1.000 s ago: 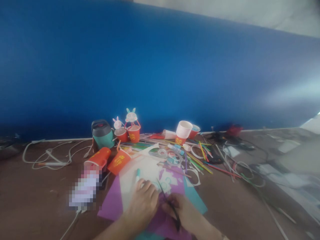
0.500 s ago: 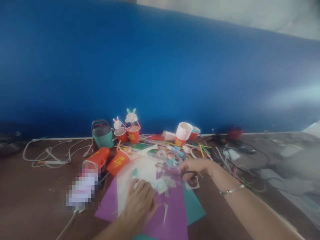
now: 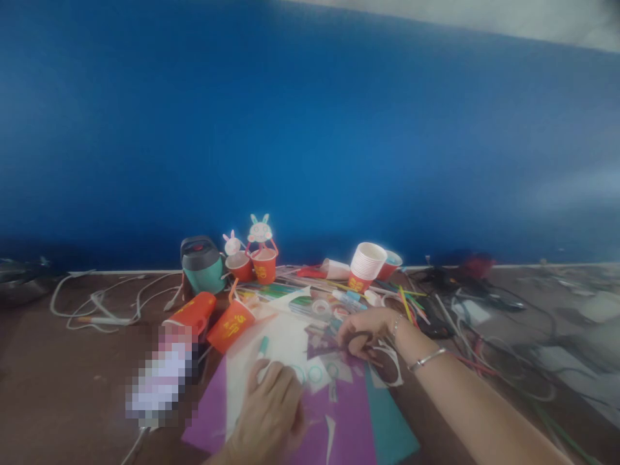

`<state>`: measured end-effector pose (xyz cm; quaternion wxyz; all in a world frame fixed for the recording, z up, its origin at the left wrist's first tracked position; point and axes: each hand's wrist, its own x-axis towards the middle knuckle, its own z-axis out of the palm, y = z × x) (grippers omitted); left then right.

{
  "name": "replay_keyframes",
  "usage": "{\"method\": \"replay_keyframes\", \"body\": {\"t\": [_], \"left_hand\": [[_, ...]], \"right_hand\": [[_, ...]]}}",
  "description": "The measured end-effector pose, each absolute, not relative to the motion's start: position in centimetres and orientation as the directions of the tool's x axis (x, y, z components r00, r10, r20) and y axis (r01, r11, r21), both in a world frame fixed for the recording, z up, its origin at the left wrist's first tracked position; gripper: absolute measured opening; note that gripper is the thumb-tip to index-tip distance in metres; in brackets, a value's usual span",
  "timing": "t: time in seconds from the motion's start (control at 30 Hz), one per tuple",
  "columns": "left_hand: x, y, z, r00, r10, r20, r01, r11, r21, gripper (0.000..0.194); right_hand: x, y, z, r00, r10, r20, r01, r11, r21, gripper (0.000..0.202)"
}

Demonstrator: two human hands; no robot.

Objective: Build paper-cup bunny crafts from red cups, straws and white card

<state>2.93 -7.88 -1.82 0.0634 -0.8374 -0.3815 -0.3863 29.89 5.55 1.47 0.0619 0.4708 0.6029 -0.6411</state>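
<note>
Against a blue wall (image 3: 310, 129), the brown table (image 3: 72, 387) carries a stack of nested paper cups (image 3: 367, 266), two upright red cups (image 3: 265, 271) with rabbit faces (image 3: 260, 230) above their rims, and two tipped orange cups (image 3: 230, 326) whose contents I can't make out. The right hand (image 3: 361, 332) curls its fingers around the dark-handled scissors (image 3: 357, 338) above the purple sheet's (image 3: 349, 420) far end, while the left hand (image 3: 271, 400) rests over the papers, fingers bent close together, any pinch hidden.
</note>
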Motion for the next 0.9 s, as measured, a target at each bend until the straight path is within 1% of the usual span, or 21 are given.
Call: {"method": "replay_keyframes", "body": {"t": [0.1,0.13,0.23,0.37,0.43,0.57,0.83,0.87,0.9], "left_hand": [[2.9,-7.8,-1.8,0.415,0.582,0.699,0.681,-0.708,0.185,0.012],[2.9,-7.8,-1.7,0.414,0.583,0.699,0.682,-0.707,0.186,0.012],[2.9,-8.0,-1.3,0.407,0.587,0.700,0.689,-0.701,0.187,0.012],[3.0,-8.2,-0.8,0.413,0.627,0.660,0.721,-0.668,0.185,0.013],[3.0,-8.2,-0.9,0.418,0.617,0.666,0.718,-0.674,0.173,0.012],[2.9,-8.0,-1.3,0.408,0.586,0.700,0.700,-0.693,0.173,0.011],[3.1,-8.2,-1.5,0.416,0.632,0.654,0.722,-0.666,0.185,0.007],[3.2,-8.2,-1.6,0.419,0.633,0.652,0.728,-0.663,0.176,0.007],[3.3,-8.2,-1.8,0.423,0.632,0.649,0.735,-0.658,0.162,0.012]], "right_hand": [[29.7,6.1,1.5,-0.593,0.336,-0.732,0.678,-0.282,-0.679,0.022],[29.5,6.2,1.5,-0.602,0.313,-0.735,0.680,-0.282,-0.677,0.024],[29.0,6.4,1.5,-0.627,0.278,-0.728,0.679,-0.263,-0.685,0.035],[28.3,6.2,1.4,-0.650,0.241,-0.721,0.680,-0.239,-0.693,0.045],[28.0,6.1,1.4,-0.657,0.232,-0.717,0.677,-0.234,-0.697,0.047],[27.6,5.7,1.1,-0.676,0.230,-0.700,0.661,-0.231,-0.714,0.045],[27.7,4.6,0.9,-0.679,0.334,-0.654,0.608,-0.244,-0.755,0.032],[27.6,4.5,1.1,-0.676,0.339,-0.655,0.606,-0.249,-0.755,0.031],[27.5,4.3,1.3,-0.674,0.339,-0.657,0.606,-0.255,-0.753,0.030]]}}
